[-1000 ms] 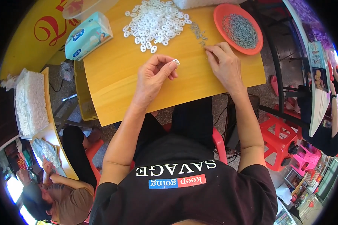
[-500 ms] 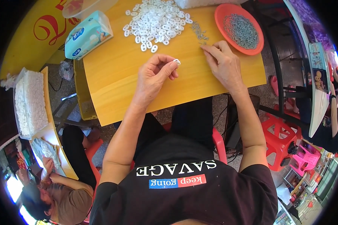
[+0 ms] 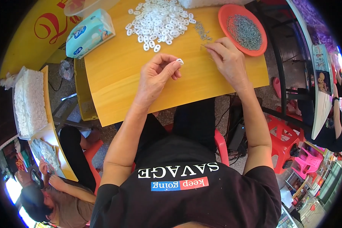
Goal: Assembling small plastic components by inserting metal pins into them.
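The left hand pinches a small white plastic oval piece between its thumb and first finger, over a smooth yellow wooden table. One end of the piece peeks out past the fingertips and points to the right. The fingers hide the rest, so I cannot tell how its long way lies. The right hand has its thumb and fingertips close together, pointing left and away from the body. Something thin shows by the tips, but it is too small to tell if the hand has hold of it.

Near these tips lie a few thin grey metal screws, pointing many ways. Left of them is a big heap of white plastic ovals with two holes in each. On the right, a round red plastic dish holds a pile of grey screws. A soft light blue tissue pack lies slanted at the table's left edge.

Farther left, another wooden table has a clear tub full of white bits, and a person in a brown top sits near it. On the right, red plastic stools and a pink plastic stool stand on the floor
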Tool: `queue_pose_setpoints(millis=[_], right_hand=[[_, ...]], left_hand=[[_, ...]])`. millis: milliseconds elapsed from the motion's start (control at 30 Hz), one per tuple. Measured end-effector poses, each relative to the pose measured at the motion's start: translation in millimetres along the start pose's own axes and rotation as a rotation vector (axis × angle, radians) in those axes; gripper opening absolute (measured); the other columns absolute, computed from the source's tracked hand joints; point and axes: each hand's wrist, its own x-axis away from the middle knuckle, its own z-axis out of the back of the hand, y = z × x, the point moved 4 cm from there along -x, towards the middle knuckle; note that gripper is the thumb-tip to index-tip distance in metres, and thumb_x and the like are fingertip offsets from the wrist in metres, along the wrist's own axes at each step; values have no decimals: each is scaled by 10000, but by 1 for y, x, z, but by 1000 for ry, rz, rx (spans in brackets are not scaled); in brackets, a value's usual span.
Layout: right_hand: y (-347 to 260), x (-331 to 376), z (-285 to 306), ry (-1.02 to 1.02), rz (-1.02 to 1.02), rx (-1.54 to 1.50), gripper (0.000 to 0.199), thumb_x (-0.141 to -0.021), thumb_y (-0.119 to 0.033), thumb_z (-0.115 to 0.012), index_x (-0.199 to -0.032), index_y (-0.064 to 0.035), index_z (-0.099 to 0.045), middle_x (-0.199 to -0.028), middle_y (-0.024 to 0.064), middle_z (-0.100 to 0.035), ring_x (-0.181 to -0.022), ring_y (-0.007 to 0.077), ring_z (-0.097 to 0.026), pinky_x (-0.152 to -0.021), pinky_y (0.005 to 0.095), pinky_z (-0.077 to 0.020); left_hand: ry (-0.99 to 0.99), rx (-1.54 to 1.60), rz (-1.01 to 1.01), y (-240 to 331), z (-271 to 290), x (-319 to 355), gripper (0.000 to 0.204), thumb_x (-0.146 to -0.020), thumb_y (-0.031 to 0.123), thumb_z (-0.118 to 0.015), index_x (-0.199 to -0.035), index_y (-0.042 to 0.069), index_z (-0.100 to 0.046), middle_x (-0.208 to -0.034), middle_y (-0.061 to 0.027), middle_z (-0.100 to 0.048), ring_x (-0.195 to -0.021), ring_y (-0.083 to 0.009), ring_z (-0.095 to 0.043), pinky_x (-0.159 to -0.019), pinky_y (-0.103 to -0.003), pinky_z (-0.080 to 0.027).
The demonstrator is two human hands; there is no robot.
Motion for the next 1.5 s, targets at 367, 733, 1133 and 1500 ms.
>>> queue_pose_setpoints(millis=[367,733,1133,1500], right_hand=[[-11,-30,-21,-192,360,286,67,-774,-59,-601,-840,-68,-611,-885,58,-585,-732,234,-631,-575,362,-498],[-44,-38,-13,54,237,-232,67,-875,-10,-587,-940,-8,-601,-853,108,-601,-704,269,-606,-601,330,-479],[-50,10,-47,-106,-507,-1087,168,-934,-95,-607,-1054,19,-638,-876,32,-637,-705,92,-576,-659,229,-482],[-57,18,-64,-58,-705,-1391,177,-923,-144,-645,-1039,-9,-635,-862,14,-630,-705,59,-550,-648,213,-473]], left_hand=[[-20,16,-10,1,1,-1,141,-921,124,-640,-978,-4,-618,-790,-21,-623,-712,-78,-591,-652,-214,-475],[-26,127,-16,0,4,-1,148,-931,136,-622,-985,1,-596,-835,-51,-637,-717,-105,-609,-651,-232,-483],[-12,183,-41,-1,9,-2,165,-927,142,-628,-992,-7,-596,-852,-66,-643,-731,-117,-617,-670,-247,-502],[-32,177,-63,-3,8,-3,130,-927,123,-624,-999,16,-600,-830,-43,-643,-738,-101,-605,-679,-232,-487]])
